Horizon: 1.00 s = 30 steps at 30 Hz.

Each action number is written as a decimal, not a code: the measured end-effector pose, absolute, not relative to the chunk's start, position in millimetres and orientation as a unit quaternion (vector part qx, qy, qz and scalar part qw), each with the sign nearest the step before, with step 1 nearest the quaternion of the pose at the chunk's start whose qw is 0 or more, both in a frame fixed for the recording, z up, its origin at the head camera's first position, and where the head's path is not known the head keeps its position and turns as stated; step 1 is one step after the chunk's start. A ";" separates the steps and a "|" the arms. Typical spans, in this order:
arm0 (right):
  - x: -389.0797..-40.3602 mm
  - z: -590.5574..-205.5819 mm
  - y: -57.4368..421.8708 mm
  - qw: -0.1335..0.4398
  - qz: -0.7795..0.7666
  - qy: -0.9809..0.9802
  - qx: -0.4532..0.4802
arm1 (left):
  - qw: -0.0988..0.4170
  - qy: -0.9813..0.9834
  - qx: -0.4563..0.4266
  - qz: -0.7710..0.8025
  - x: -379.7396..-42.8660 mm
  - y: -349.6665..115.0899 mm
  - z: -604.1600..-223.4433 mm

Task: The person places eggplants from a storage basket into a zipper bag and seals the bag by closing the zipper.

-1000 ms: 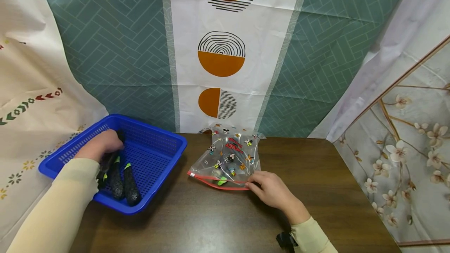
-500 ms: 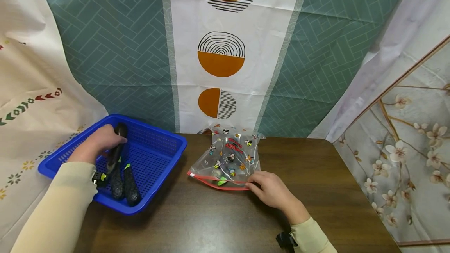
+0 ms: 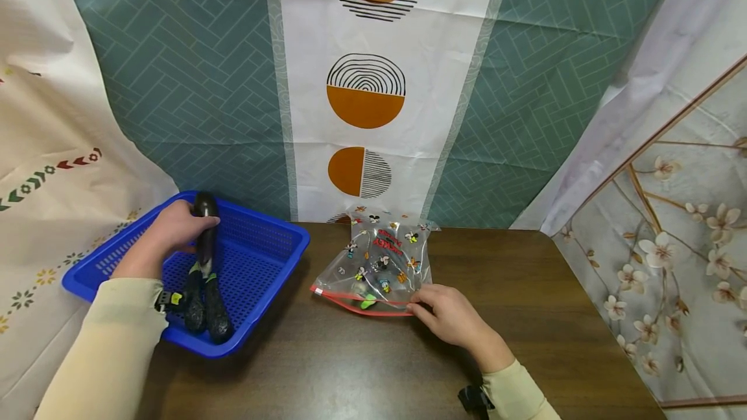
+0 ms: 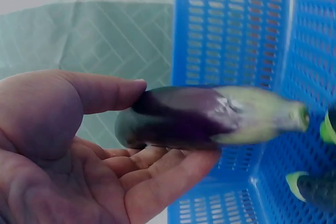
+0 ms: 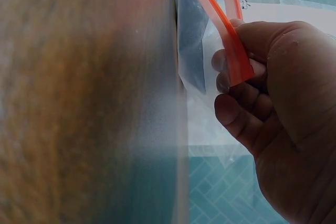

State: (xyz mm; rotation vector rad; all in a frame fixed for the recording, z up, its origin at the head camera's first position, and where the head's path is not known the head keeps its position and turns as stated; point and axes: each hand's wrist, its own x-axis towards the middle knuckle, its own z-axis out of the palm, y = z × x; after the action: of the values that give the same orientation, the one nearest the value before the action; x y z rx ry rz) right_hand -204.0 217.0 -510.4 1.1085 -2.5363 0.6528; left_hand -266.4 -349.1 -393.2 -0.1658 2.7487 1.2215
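Left fingers (image 4: 170,182) gripping an eggplant (image 4: 191,119), right fingers (image 5: 234,114) pinching a clear bag (image 3: 364,258) (red lettering (image 3: 388,242): "MICKEY")

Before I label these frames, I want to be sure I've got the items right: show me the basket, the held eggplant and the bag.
Basket (image 3: 251,271): head view, on its bare mesh floor.
Held eggplant (image 4: 194,119): left wrist view, mid-body, on the dark purple skin.
Bag (image 3: 385,263): head view, on its clear printed side.
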 end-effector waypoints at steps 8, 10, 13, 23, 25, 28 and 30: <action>-203.7 -510.2 216.6 0.139 0.226 -0.887 0.379 | 0.044 0.904 -0.038 0.424 -258.1 -329.5 -383.7; -203.5 -510.0 216.7 0.133 0.226 -0.889 0.376 | 0.042 0.901 -0.032 0.430 -255.7 -325.4 -382.2; -203.5 -510.0 216.6 0.129 0.226 -0.890 0.375 | 0.038 0.901 -0.024 0.432 -252.9 -320.1 -380.1; -203.7 -509.7 217.0 0.131 0.223 -0.890 0.377 | 0.035 0.890 -0.005 0.455 -245.5 -299.9 -374.1; -203.8 -509.5 216.7 0.132 0.220 -0.890 0.377 | 0.034 0.886 -0.002 0.462 -243.1 -293.5 -371.7; -203.8 -509.7 216.7 0.139 0.219 -0.888 0.380 | 0.028 0.884 0.002 0.466 -240.0 -284.1 -368.9; -203.7 -509.8 216.5 0.143 0.219 -0.887 0.382 | 0.024 0.881 0.006 0.473 -238.8 -278.9 -367.8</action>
State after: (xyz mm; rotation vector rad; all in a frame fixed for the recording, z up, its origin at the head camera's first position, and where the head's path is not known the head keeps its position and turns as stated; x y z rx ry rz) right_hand -203.7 216.5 -509.8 1.1014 -2.5571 0.6303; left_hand -238.8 -278.9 -367.8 0.0195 2.7261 1.4639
